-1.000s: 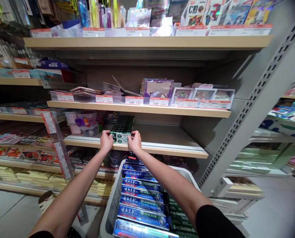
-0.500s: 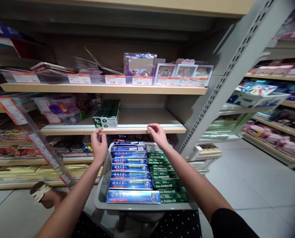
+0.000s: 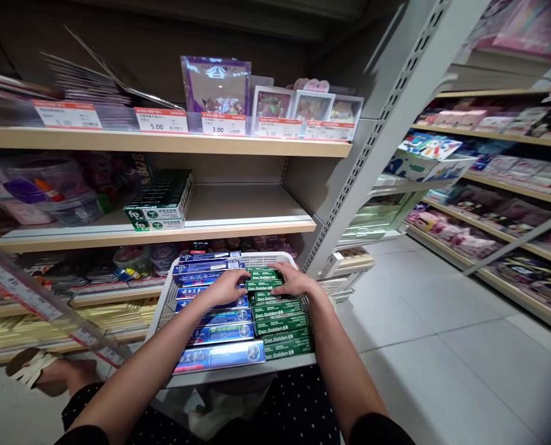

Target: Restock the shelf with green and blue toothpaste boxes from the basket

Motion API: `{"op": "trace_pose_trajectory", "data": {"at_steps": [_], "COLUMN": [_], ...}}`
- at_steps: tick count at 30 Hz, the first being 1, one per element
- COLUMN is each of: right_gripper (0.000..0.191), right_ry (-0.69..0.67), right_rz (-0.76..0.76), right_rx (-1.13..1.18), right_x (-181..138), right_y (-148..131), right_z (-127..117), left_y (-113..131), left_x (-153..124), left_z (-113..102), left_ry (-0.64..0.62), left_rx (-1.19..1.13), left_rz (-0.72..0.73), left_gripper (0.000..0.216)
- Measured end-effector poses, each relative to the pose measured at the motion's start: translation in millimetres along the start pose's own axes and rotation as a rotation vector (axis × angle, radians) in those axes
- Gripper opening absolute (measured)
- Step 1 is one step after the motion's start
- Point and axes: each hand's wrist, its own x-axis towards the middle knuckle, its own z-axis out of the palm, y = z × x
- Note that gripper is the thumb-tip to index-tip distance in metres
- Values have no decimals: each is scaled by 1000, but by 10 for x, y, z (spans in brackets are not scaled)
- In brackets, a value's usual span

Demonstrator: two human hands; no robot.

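A light grey basket (image 3: 275,258) in front of me holds two columns of toothpaste boxes. Blue boxes (image 3: 222,355) fill its left side and green "Doc.Golden" toothpaste boxes (image 3: 282,326) its right. My left hand (image 3: 231,287) reaches over the blue column, with finger and thumb closed at the left ends of the far green boxes. From the other side, my right hand (image 3: 296,281) has its fingers curled over the same green boxes; part of its grip is hidden. On the shelf just beyond stands a stack of green-and-white boxes (image 3: 159,201).
The middle shelf (image 3: 238,207) has a wooden front edge, with clear plastic tubs (image 3: 52,185) at its left. Above it, price tags (image 3: 224,123) line another shelf. A slotted metal upright (image 3: 372,142) rises at right, beside tiled floor (image 3: 423,321). A sandalled foot (image 3: 36,371) shows lower left.
Both hands have come down from the shelf edge to the far green toothpaste boxes in the basket. The view has shifted right and closer, so the shelf stack sits further left.
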Motion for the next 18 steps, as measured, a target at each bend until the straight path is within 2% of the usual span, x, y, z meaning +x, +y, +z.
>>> {"op": "trace_pose_trajectory", "data": {"at_steps": [3,6,8,12,18], "right_gripper": [70,45,35,33,33], "right_ry": [85,190,236,288,304], "right_rz": [-24,-25,-23,-60,-57], "right_rx": [71,149,182,217,265], "right_x": [-19,-22,-4,60,141], "right_y": [7,-29,-76,-145,-70], "right_z": [28,39,52,101,152], "left_y": [-96,-187,-234,-258,-185], "left_x": [-21,-7,24,70,43], "left_z": [60,79,94,119,48], "left_ry": [93,167,169,112,109], "left_rx": [-165,-377,-558,-921,-1002], "left_rz": [1,-75,-139,-262,-349], "left_gripper": [35,38,42,51,47]}}
